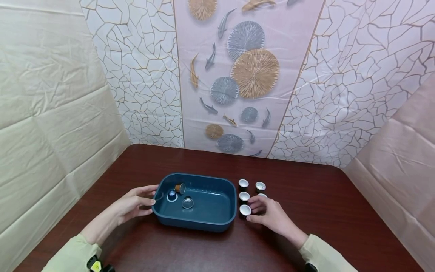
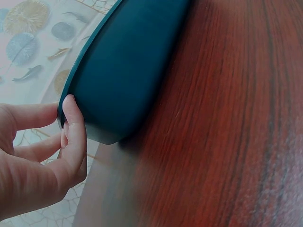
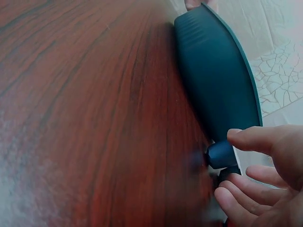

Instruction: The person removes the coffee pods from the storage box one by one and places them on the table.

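Note:
My left hand grips the left end of a dark teal plastic bin, thumb and fingers pinching its rim in the left wrist view. Inside the bin lie a brown coffee capsule, a blue one and a capsule with its round lid showing. Right of the bin, my right hand has its thumb and fingers spread about the nearest standing coffee capsule. That capsule looks dark blue in the right wrist view; whether the fingertips touch it is unclear.
Beyond the right hand stand more silver-lidded capsules, among them a middle one, a back-left one and a back-right one. Another is partly hidden by the fingers. The dark wooden table meets a patterned cloth backdrop.

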Motion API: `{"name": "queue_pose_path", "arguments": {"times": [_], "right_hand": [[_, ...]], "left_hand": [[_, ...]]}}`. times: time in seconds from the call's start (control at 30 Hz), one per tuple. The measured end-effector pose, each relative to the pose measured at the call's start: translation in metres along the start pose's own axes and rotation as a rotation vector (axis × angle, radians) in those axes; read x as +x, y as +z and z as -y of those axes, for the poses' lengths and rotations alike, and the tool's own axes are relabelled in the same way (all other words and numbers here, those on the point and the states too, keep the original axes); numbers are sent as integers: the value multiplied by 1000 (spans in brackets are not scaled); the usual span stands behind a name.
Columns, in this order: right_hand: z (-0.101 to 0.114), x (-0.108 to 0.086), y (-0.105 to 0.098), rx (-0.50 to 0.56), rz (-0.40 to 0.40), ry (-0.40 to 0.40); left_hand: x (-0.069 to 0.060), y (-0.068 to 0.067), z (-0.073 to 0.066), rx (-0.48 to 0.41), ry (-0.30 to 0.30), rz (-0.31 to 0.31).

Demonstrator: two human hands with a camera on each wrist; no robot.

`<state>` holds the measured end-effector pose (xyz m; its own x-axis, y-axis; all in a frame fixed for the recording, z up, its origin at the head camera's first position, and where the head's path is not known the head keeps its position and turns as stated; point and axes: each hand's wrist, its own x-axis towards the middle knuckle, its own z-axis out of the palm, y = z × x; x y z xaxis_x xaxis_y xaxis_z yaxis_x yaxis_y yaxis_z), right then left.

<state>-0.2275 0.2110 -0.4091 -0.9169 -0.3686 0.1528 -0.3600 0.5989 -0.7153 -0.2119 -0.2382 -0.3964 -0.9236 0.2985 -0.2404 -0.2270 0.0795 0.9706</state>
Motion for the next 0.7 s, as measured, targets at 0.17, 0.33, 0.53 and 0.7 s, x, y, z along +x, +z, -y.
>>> {"name": "queue_pose_path", "arguments": {"times": [0.17, 0.33, 0.53, 0.7], "right_hand": [[2, 3, -7, -1, 0, -8], [6, 8, -16, -28, -7, -20], [12, 15, -25, -64, 20, -53], [17, 24, -30, -55, 108, -82]], "left_hand": [[0, 0, 0, 0, 0, 1], [1, -1, 0, -1, 8, 6], [1, -1, -1, -3, 8, 4], [0, 0, 0, -4, 2, 0]]}}
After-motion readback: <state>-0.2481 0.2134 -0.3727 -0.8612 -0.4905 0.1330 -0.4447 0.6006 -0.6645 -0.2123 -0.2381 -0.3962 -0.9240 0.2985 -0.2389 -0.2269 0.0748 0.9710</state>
